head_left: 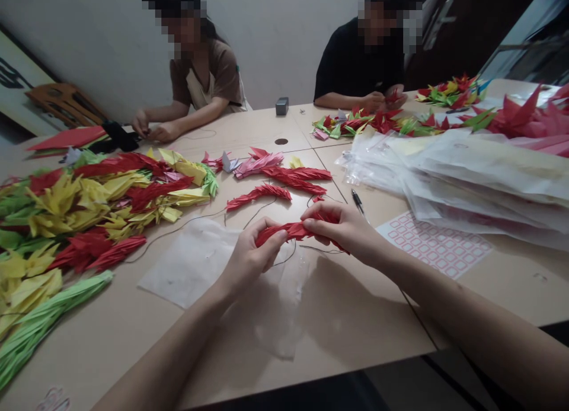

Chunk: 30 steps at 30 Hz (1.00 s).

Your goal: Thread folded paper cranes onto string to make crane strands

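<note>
My left hand (255, 251) is closed on the left end of a red origami strand (291, 230), its thumb along the top. The strand looks like folded paper cranes packed tightly on a dark thread. Farther along it, my right hand (340, 227) pinches the strand between thumb and fingers and partly hides its right end. A loop of thread (288, 255) hangs below. Beneath both hands lies a clear plastic bag (191, 263) on the table. Just beyond them rest another short red strand (258, 196) and a longer red strand (297, 177).
A heap of coloured origami strands (89, 203) covers the left side. Plastic sleeves (480, 174), a label sheet (438, 242) and a pen (357, 201) are at right. Across the table (355, 346), two people (202, 82) (360, 67) handle small things; a grey box (282, 106) stands between them.
</note>
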Tool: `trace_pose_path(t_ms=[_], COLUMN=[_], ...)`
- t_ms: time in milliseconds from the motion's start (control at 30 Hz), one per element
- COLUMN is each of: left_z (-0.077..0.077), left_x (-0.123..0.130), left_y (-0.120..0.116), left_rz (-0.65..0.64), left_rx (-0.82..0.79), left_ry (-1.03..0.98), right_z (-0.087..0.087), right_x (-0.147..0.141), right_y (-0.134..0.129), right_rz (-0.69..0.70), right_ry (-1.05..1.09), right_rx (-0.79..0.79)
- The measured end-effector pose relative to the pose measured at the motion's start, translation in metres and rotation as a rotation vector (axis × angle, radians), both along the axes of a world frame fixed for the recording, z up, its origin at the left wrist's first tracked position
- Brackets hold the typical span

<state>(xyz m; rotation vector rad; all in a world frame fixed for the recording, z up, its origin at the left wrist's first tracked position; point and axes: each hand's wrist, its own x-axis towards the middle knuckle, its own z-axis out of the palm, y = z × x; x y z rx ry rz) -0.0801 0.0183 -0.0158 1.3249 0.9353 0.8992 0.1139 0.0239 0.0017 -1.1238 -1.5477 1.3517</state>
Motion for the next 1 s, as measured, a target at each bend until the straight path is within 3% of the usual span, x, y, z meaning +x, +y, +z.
trace_pose_path(t_ms=[100,267,733,1000], left_z=[0.003,0.006,0.004,0.003], left_x=[0.001,0.003,0.003,0.003], left_y=[0.0,-0.002,-0.001,0.003], left_rz=[-0.018,0.0,0.004,-0.117], left_rx=[-0.038,-0.044,0.008,-0.206], left_ry=[0.003,0.041,0.095,0.075], right_z=[-0.002,-0.005,-0.014,-0.015], right_x=[0.001,-0.002,-0.006,-0.002], right_y=[0.001,0.001,0.001,0.004], right_rz=[-0.013,-0.038,-0.124,-0.101], right_ry=[-0.012,0.019,-0.009,-0.063], right_rx=[-0.115,-0.126,0.091,0.094])
